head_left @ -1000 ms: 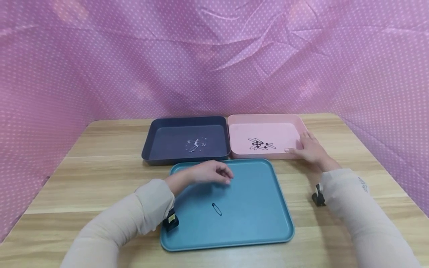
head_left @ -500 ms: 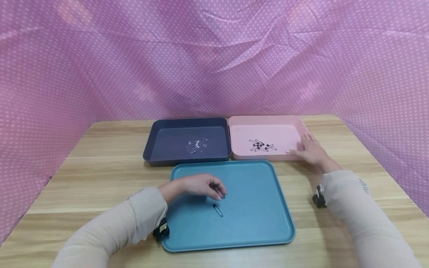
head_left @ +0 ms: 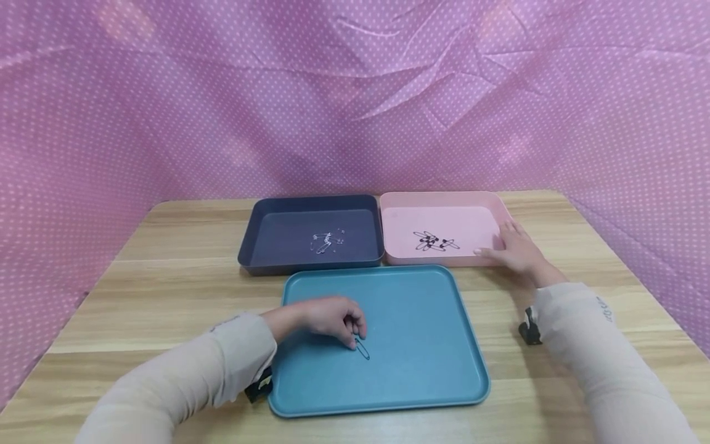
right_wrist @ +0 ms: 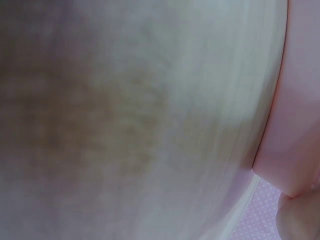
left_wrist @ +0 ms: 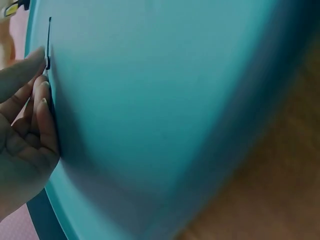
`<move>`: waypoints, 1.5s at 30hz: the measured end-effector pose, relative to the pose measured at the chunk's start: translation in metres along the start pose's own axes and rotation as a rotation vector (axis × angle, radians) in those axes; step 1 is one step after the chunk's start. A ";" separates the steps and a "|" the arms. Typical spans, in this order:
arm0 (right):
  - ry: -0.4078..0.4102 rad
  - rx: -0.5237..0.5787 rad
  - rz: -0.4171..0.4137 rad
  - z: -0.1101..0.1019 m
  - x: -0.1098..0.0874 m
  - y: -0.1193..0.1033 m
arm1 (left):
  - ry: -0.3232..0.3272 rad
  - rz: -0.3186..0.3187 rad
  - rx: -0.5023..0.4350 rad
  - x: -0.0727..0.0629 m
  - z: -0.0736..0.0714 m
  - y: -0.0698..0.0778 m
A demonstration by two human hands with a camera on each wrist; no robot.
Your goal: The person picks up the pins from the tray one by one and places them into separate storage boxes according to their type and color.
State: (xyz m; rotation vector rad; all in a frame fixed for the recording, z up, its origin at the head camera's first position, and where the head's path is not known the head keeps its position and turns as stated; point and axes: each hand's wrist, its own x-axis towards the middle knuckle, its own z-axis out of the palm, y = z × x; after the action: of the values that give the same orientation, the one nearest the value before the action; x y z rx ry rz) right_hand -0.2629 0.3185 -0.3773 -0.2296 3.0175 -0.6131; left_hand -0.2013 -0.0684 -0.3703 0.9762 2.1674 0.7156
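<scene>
A dark safety pin [head_left: 363,350] lies flat on the blue-green tray [head_left: 421,345]. My left hand [head_left: 333,317] reaches over it with loosely bent fingers. In the left wrist view, the thumb tip and forefinger tip stand a little apart around the pin's head [left_wrist: 48,63]. My right hand [head_left: 521,250] rests against the front right corner of the pink tray [head_left: 444,214]. Its fingers lie along the right wall and the thumb points over the front rim. Only a bit of this hand [right_wrist: 300,217] shows at the right wrist view's edge.
Several black safety pins [head_left: 432,241] lie together in the pink tray. To its left stands a dark blue tray [head_left: 288,234] with several silvery safety pins [head_left: 326,242]. All three trays sit close together on a wooden table [head_left: 183,277], before a pink dotted cloth [head_left: 355,92].
My left hand has come down and toward me, from above the upper part of the blue-green tray to the pin's head. The right hand has stayed at the pink tray.
</scene>
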 end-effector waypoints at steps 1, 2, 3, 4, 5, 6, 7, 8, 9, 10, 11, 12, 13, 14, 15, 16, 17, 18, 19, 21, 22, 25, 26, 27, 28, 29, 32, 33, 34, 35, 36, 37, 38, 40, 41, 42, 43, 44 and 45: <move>0.003 0.001 -0.001 0.000 0.000 0.001 | 0.002 -0.004 0.011 0.000 0.000 0.000; 0.005 0.004 -0.001 0.001 0.001 0.001 | 0.003 -0.006 0.021 0.001 0.001 0.001; 0.005 0.007 0.000 0.001 0.001 0.001 | 0.007 -0.004 0.034 0.001 0.001 0.001; 0.006 0.008 -0.001 0.001 0.001 0.001 | 0.011 -0.003 0.048 0.001 0.001 0.001; 0.004 0.006 0.000 0.001 0.001 0.002 | 0.013 -0.004 0.058 0.001 0.002 0.001; 0.002 0.007 0.000 0.000 0.000 0.001 | 0.016 -0.005 0.068 0.001 0.002 0.002; 0.002 0.008 -0.002 0.000 0.000 0.001 | 0.020 -0.007 0.077 0.001 0.003 0.002; 0.000 0.005 -0.002 0.000 0.000 0.001 | 0.023 -0.007 0.087 0.002 0.003 0.002; -0.003 0.003 -0.002 -0.001 0.000 0.001 | 0.027 -0.009 0.094 0.002 0.004 0.002; -0.004 0.002 -0.003 -0.001 0.000 0.001 | 0.030 -0.012 0.097 0.002 0.004 0.002; -0.006 0.003 -0.002 -0.001 -0.001 0.001 | 0.033 -0.015 0.098 0.001 0.004 0.002; -0.008 0.005 -0.003 -0.001 -0.001 0.001 | 0.035 -0.018 0.096 0.001 0.004 0.002; -0.009 0.004 -0.005 -0.001 -0.001 0.000 | 0.037 -0.019 0.093 0.001 0.005 0.002; -0.013 0.005 -0.004 -0.001 -0.001 0.000 | 0.039 -0.017 0.090 0.001 0.005 0.002; -0.018 0.008 -0.004 -0.001 -0.001 0.000 | 0.041 -0.015 0.077 0.000 0.005 0.003; -0.020 0.009 -0.003 -0.001 -0.001 0.001 | 0.041 -0.014 0.060 0.000 0.005 0.003; -0.022 0.008 -0.003 0.000 -0.002 0.001 | 0.039 -0.014 0.034 0.000 0.004 0.003; -0.023 0.008 -0.002 0.000 -0.002 0.001 | 0.039 -0.012 0.005 0.001 0.004 0.003; -0.023 0.008 -0.002 0.000 -0.002 0.001 | 0.039 -0.012 -0.024 0.001 0.003 0.003; -0.023 0.009 0.001 0.000 -0.002 0.001 | 0.046 -0.023 -0.071 0.001 0.001 0.002; -0.023 0.009 0.001 0.000 -0.002 0.000 | 0.052 -0.029 -0.091 0.002 0.000 0.002; -0.023 0.008 0.001 -0.001 -0.001 0.000 | 0.088 -0.030 -0.117 0.005 -0.005 0.003; -0.021 0.007 0.000 -0.001 -0.001 0.000 | 0.107 -0.025 -0.119 0.006 -0.007 0.004; -0.021 0.004 -0.001 -0.001 0.000 0.000 | 0.128 -0.019 -0.122 0.007 -0.009 0.005; -0.017 0.005 -0.003 -0.001 0.000 0.001 | 0.150 -0.007 -0.125 0.009 -0.012 0.006; -0.014 0.006 -0.005 -0.001 0.000 0.001 | 0.171 0.001 -0.126 0.011 -0.014 0.007; -0.007 0.009 -0.008 -0.001 0.000 0.001 | 0.241 0.017 -0.120 0.019 -0.021 0.012; -0.006 0.010 -0.008 -0.001 0.001 0.001 | 0.261 0.015 -0.120 0.022 -0.023 0.014; -0.007 0.009 -0.007 -0.001 0.000 0.000 | 0.279 0.011 -0.121 0.026 -0.025 0.016; -0.009 0.006 -0.007 -0.001 0.000 0.000 | 0.298 0.006 -0.122 0.030 -0.027 0.018; -0.012 0.003 -0.005 -0.001 0.000 0.000 | 0.316 -0.003 -0.125 0.034 -0.030 0.021; -0.015 -0.001 -0.004 -0.001 0.000 0.000 | 0.331 -0.013 -0.135 0.038 -0.032 0.024; -0.018 -0.005 -0.003 -0.001 0.000 0.000 | 0.349 -0.022 -0.146 0.042 -0.035 0.026; -0.022 -0.011 -0.003 -0.002 0.000 0.000 | 0.386 -0.039 -0.162 0.050 -0.039 0.032; -0.025 -0.010 -0.002 -0.002 0.000 0.000 | 0.402 -0.043 -0.171 0.054 -0.041 0.034; -0.026 -0.012 -0.002 -0.002 0.000 -0.001 | 0.418 -0.047 -0.175 0.058 -0.043 0.036; -0.026 -0.013 -0.002 -0.002 0.000 -0.001 | 0.434 -0.052 -0.180 0.062 -0.045 0.037; -0.025 -0.014 -0.003 -0.002 -0.001 -0.001 | 0.451 -0.057 -0.182 0.067 -0.047 0.039; -0.024 -0.014 -0.003 -0.002 -0.001 -0.001 | 0.463 -0.065 -0.188 0.071 -0.049 0.040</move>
State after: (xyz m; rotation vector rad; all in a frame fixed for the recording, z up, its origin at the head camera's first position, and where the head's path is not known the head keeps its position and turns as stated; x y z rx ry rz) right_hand -0.2621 0.3184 -0.3751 -0.2411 3.0001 -0.5856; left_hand -0.2560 0.0003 -0.3348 0.6866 2.4489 1.1836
